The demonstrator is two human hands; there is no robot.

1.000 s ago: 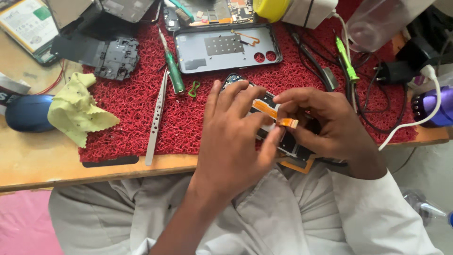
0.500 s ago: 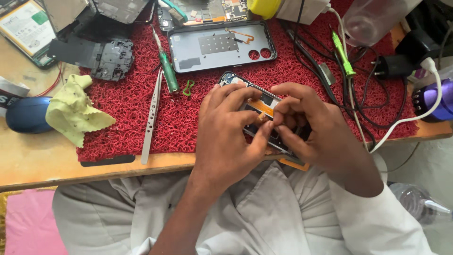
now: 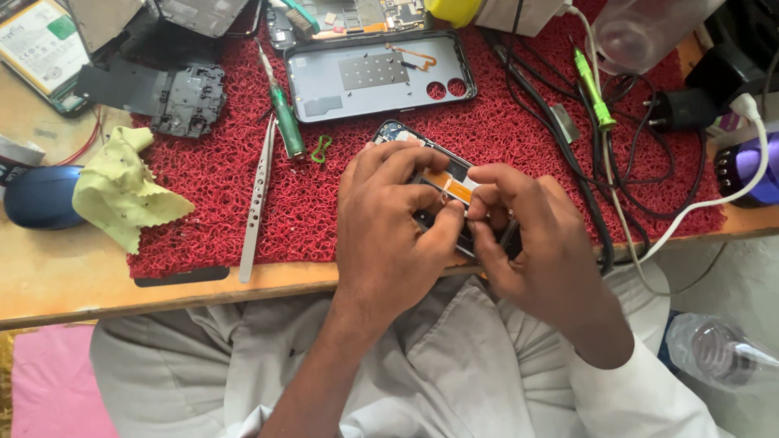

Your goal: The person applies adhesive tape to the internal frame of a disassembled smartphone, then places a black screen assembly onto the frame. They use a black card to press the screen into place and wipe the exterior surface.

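Note:
An opened phone body lies on the red mesh mat, mostly covered by both hands. My left hand rests over its left side, fingers curled onto it. My right hand grips its right side, and its fingertips pinch an orange flex ribbon that runs across the phone's inside. The lower part of the phone is hidden under my palms.
A grey phone back cover, a green-handled screwdriver, metal tweezers and a black inner frame lie on the mat. A yellow cloth and blue object sit left; black cables and a second green screwdriver right.
Both hands with the phone have shifted slightly up and left on the mat; my fingers have closed tighter around the orange ribbon.

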